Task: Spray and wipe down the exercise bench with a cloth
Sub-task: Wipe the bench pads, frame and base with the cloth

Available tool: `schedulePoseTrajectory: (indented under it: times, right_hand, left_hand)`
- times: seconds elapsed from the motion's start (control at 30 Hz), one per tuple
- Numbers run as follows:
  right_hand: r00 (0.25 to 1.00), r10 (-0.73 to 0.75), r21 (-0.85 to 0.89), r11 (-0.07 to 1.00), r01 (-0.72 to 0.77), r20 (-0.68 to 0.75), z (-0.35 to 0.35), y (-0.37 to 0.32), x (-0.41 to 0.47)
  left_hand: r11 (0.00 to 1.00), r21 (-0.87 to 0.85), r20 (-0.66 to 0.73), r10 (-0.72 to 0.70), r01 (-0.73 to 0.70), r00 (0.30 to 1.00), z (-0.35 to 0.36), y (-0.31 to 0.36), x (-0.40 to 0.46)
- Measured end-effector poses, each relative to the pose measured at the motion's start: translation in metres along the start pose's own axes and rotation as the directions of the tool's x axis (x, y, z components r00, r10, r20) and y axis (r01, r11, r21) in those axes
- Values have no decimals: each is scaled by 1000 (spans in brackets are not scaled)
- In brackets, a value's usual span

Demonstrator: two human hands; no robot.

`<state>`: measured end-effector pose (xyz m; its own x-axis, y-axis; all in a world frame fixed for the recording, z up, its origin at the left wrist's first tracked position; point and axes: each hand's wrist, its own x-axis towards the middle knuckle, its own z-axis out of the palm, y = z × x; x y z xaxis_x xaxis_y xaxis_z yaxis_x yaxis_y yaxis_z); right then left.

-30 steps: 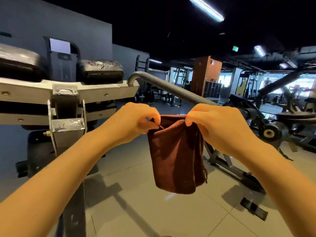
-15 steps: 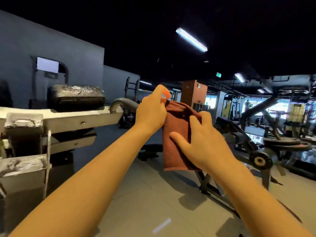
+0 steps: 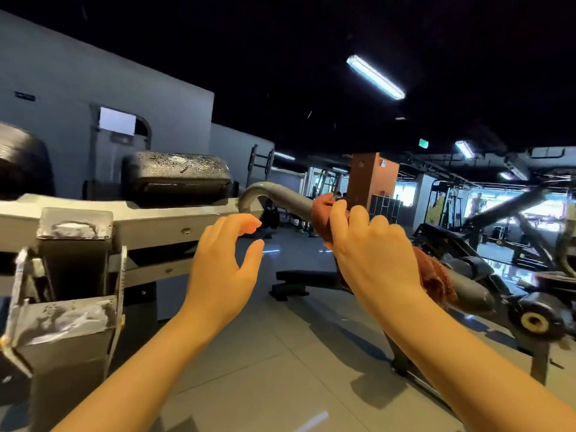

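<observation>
Head view: right hand (image 3: 374, 254) clamps brown cloth (image 3: 324, 213) around grey bar (image 3: 290, 199) to wipe it; left hand (image 3: 224, 263) hovers loosely open, empty.

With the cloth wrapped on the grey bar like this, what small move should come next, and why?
Probably slide the right hand down along the grey bar, keeping its grip on the red-brown cloth. The cloth is bunched around the bar near its upper bend, and the length toward the dark pivot looks unwiped. The left hand hangs free, holding nothing.

Rust-brown cloth (image 3: 322, 215), grey bar (image 3: 290, 199), black droplet-speckled pad (image 3: 177, 174).
</observation>
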<state>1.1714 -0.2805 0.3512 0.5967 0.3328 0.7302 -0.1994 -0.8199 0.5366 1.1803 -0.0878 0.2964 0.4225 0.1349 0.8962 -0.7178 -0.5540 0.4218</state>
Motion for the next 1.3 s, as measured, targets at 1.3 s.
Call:
schedulePoseTrajectory:
  times: [1.3]
  right_hand:
    - [883,447,949,-316,5,145,24,-222,99]
  left_hand:
    - [500,849,175,37,-170,984,-212,-67,10]
